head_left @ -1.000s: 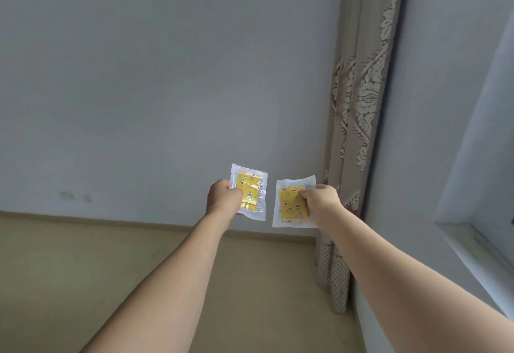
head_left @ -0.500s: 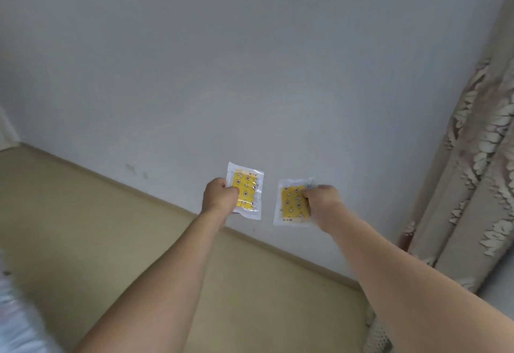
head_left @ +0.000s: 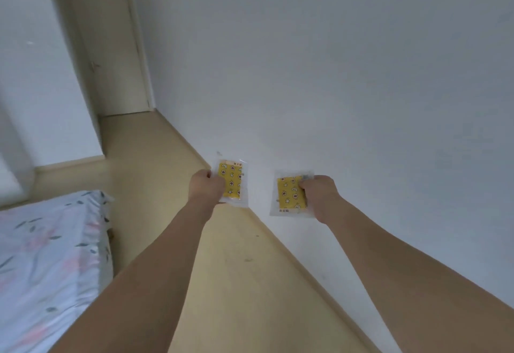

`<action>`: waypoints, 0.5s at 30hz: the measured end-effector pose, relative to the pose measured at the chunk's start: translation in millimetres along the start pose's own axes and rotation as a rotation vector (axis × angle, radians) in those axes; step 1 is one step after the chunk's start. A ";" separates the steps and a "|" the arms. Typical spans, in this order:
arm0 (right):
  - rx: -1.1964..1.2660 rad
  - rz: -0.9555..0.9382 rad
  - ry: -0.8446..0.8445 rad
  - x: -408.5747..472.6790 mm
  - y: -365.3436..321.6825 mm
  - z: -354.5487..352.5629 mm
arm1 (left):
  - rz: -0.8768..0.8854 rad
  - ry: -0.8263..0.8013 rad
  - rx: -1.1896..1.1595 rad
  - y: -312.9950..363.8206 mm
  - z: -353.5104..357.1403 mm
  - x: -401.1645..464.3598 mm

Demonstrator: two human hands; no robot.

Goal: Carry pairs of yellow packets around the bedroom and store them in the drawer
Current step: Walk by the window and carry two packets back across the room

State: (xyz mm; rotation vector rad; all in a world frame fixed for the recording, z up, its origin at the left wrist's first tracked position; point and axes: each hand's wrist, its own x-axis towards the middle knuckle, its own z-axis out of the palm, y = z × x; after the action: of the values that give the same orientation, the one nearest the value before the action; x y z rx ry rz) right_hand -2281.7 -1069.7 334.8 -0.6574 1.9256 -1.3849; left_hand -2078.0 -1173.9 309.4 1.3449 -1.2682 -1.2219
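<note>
Curtain gone, bed [head_left: 47, 255] entered lower left; my left hand [head_left: 207, 188], right hand [head_left: 319, 195] each pinch yellow packet [head_left: 232, 183] [head_left: 290, 195]; drawer unseen, storing remains.

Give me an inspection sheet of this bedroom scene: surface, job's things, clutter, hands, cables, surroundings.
Surface: beige floor runs along the wall; a few small dark specks on it.
Job's things: left yellow packet and right yellow packet, both in clear wrappers, held up side by side, apart. No drawer in view.
Clutter: nothing seen.
Hands: left hand grips the left packet's edge; right hand grips the right packet's edge. Both arms are stretched forward.
Cables: nothing seen.
Surroundings: bed with floral sheet at lower left; closed door at the far end; plain white wall on the right.
</note>
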 end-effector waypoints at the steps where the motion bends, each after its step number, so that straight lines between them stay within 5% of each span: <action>1: -0.007 0.003 -0.045 14.0 -5.1 16.4 | -0.009 0.032 -0.005 -0.7 -6.5 13.4; 15: -0.017 -0.040 -0.541 237.4 -87.1 247.2 | -0.170 0.518 0.002 -5.1 -61.6 234.7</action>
State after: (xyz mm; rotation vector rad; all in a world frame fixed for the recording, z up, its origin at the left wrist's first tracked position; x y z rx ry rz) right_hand -2247.0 -1420.9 311.1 -0.9695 1.4980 -1.0712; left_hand -2018.9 -1408.8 293.0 1.6614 -0.8007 -0.8960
